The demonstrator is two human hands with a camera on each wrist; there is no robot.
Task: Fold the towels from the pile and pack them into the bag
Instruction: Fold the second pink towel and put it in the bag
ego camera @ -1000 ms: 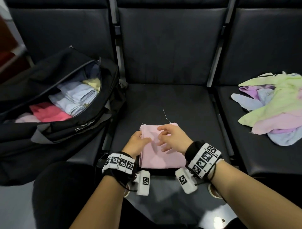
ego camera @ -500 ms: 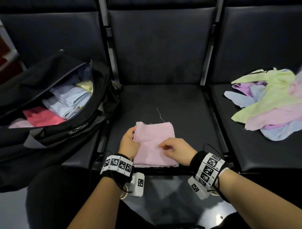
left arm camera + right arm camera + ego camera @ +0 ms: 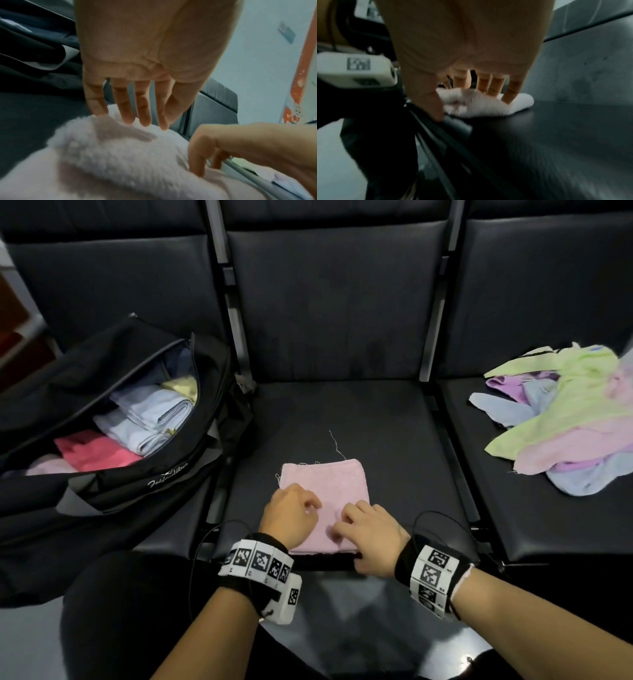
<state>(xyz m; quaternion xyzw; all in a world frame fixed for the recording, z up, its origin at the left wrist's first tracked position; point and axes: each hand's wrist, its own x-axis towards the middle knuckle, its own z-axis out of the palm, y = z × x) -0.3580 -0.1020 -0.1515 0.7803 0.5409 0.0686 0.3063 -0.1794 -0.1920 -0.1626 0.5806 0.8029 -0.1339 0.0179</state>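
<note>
A pink towel (image 3: 325,484), folded into a small rectangle, lies flat on the middle black seat near its front edge. My left hand (image 3: 308,508) rests on its near left part; in the left wrist view its straight fingers (image 3: 144,115) touch the towel (image 3: 111,155) from above. My right hand (image 3: 346,525) lies on the near right corner, fingers (image 3: 510,92) flat on the towel (image 3: 488,108) and thumb down at the seat's front edge. The open black bag (image 3: 164,474) on the left seat holds several folded towels. The loose pile (image 3: 565,419) lies on the right seat.
Metal armrest bars (image 3: 236,337) divide the three black seats. The middle seat (image 3: 342,405) is bare behind the pink towel, apart from a loose thread (image 3: 335,445). My dark-clothed knee (image 3: 130,611) is at the lower left, below the bag.
Both hands have slid back along the pink towel toward its near edge. The right hand went from the far part to the near right corner. The towel stays flat.
</note>
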